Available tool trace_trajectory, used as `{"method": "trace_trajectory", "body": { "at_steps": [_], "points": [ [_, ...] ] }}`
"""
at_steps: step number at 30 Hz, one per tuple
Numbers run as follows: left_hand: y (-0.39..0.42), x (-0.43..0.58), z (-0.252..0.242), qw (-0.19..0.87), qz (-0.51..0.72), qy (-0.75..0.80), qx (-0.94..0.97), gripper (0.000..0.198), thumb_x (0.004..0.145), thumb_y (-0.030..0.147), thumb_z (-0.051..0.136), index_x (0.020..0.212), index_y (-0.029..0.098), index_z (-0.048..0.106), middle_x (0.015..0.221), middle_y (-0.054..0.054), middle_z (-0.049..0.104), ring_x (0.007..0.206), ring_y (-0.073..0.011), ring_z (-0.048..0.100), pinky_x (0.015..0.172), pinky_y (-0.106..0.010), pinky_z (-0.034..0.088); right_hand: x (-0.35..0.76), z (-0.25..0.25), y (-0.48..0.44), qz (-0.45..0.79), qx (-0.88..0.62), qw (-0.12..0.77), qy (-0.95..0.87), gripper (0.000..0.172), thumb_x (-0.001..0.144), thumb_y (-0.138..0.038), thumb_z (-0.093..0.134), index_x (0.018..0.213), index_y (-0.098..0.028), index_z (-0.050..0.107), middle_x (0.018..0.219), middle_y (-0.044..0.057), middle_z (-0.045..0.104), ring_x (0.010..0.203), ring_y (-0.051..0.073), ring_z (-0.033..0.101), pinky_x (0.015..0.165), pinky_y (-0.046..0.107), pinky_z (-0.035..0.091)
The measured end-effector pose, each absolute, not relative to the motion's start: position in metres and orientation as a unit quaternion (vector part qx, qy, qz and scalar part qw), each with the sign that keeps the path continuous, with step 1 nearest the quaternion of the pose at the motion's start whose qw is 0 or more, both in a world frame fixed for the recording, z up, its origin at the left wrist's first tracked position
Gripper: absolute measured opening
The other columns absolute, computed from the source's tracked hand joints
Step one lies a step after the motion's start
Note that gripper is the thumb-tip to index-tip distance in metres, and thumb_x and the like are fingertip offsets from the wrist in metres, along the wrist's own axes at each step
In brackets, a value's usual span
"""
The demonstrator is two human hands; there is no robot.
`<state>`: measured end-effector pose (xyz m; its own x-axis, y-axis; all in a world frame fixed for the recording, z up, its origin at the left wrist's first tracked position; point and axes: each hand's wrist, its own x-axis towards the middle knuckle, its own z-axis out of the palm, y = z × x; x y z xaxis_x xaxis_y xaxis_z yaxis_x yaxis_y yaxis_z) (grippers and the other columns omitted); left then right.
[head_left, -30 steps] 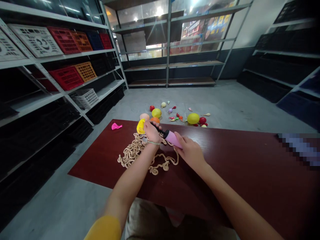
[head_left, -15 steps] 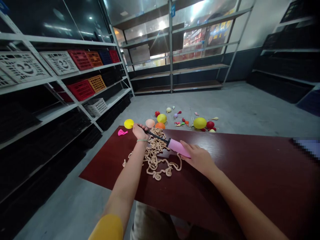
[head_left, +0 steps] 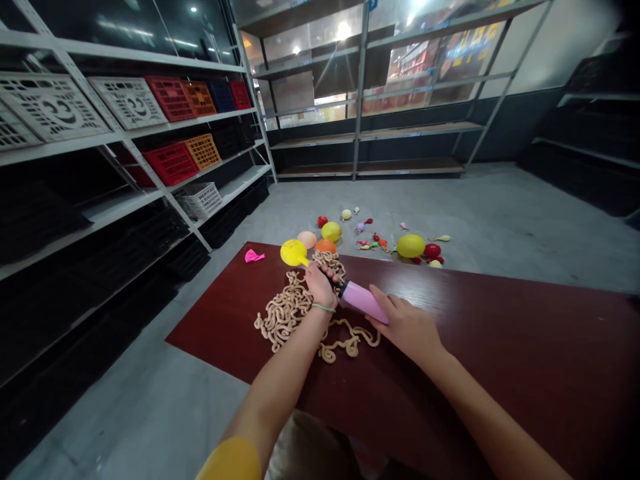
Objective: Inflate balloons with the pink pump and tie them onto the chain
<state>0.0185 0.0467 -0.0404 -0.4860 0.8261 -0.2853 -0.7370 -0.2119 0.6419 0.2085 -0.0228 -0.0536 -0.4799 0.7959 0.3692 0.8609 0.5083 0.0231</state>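
Table glossy dark red, shelves beyond. We've pump slanting far-left toward yellow balloon; left hand clenched round its front, right hand round its rear.

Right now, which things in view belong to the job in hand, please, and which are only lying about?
Seem in use:
pink pump, in the right grip
yellow balloon, its neck at the left grip

Seem just lying about:
beige coils and limp pink piece, on the table
other balloons on the floor
crates on the shelves
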Motion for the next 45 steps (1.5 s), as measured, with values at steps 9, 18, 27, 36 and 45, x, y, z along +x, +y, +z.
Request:
{"method": "trace_trajectory", "body": {
  "at_steps": [9,18,27,36,45],
  "points": [
    [0.047,-0.029,-0.021,0.421,0.838,0.340,0.065,0.018,0.089,0.029,0.048,0.077,0.022,0.037,0.057,0.008,0.034,0.040,-0.0048,0.034,0.040,-0.018,0.026,0.241,-0.058,-0.007,-0.121,-0.446,0.176,-0.869,0.044,0.093,-0.049,0.049,0.124,-0.019,0.059,0.101,0.009,0.071,0.085,0.022,0.066,0.065,0.029,0.042],
    [0.045,0.003,-0.034,0.436,0.824,0.355,0.071,0.016,0.090,0.027,0.046,0.077,0.022,0.038,0.057,0.007,0.038,0.040,-0.0064,0.037,0.040,-0.019,0.027,0.220,-0.059,-0.020,-0.130,-0.473,0.170,-0.854,0.045,0.093,-0.047,0.048,0.126,-0.019,0.057,0.099,0.009,0.072,0.079,0.022,0.067,0.057,0.029,0.037],
    [0.041,0.002,-0.020,0.454,0.814,0.350,0.092,0.018,0.090,0.021,0.042,0.074,0.022,0.037,0.056,0.006,0.034,0.041,-0.0071,0.034,0.039,-0.021,0.026,0.235,-0.057,-0.007,-0.128,-0.441,0.181,-0.870,0.044,0.094,-0.049,0.050,0.127,-0.020,0.056,0.101,0.007,0.071,0.086,0.021,0.066,0.066,0.030,0.041],
    [0.036,-0.041,-0.008,0.377,0.864,0.328,0.056,0.017,0.092,0.021,0.042,0.077,0.021,0.035,0.062,0.006,0.031,0.046,-0.0047,0.031,0.043,-0.020,0.024,0.255,-0.055,0.000,-0.207,-0.437,0.175,-0.858,0.044,0.094,-0.046,0.052,0.131,-0.023,0.058,0.096,0.005,0.070,0.079,0.019,0.063,0.061,0.030,0.035],
    [0.031,0.026,-0.018,0.454,0.816,0.344,0.100,0.015,0.088,0.027,0.046,0.077,0.022,0.038,0.058,0.007,0.037,0.041,-0.0075,0.036,0.040,-0.021,0.028,0.206,-0.056,-0.018,-0.164,-0.466,0.218,-0.842,0.042,0.092,-0.042,0.056,0.128,-0.019,0.056,0.096,0.004,0.070,0.079,0.018,0.064,0.059,0.029,0.032]
  ]
}}
